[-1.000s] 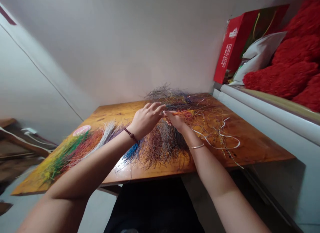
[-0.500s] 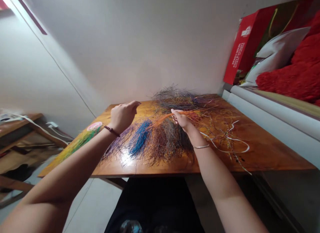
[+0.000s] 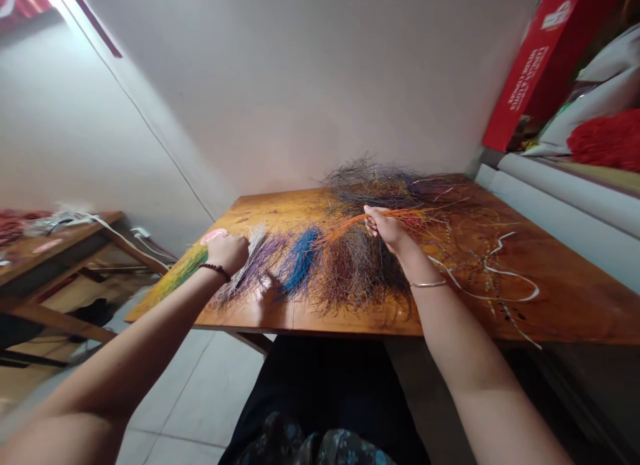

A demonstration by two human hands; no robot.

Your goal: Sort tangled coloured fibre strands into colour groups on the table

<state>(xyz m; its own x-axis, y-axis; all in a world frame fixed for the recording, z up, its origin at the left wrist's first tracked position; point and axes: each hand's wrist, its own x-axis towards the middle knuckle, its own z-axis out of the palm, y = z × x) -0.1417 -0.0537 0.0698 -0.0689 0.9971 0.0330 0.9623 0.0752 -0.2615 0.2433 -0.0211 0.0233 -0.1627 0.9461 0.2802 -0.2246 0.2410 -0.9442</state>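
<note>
My right hand (image 3: 383,226) is closed around a bundle of thin orange strands (image 3: 347,226). The strands stick out on both sides of the fist, over a brown and grey heap (image 3: 355,268). Well to the left, my left hand (image 3: 229,253) is curled with its back up, beside a bundle of whitish strands (image 3: 254,246). Its fingertips are tucked out of sight, so whatever they grip is hidden. Green and yellow strands (image 3: 183,275) lie left of it. Purple strands (image 3: 267,255) and a blue bundle (image 3: 301,260) lie between the hands.
A dark tangled heap (image 3: 370,182) sits at the back of the wooden table (image 3: 565,298), against the wall. White cord (image 3: 523,296) and loose beaded strands are on the right. A red box (image 3: 533,72) stands on the right ledge; a second table (image 3: 55,272) stands left.
My left hand has moved down and left, from above the table to beside the whitish strands. My right hand still grips the orange bundle. The whole view has shifted.
</note>
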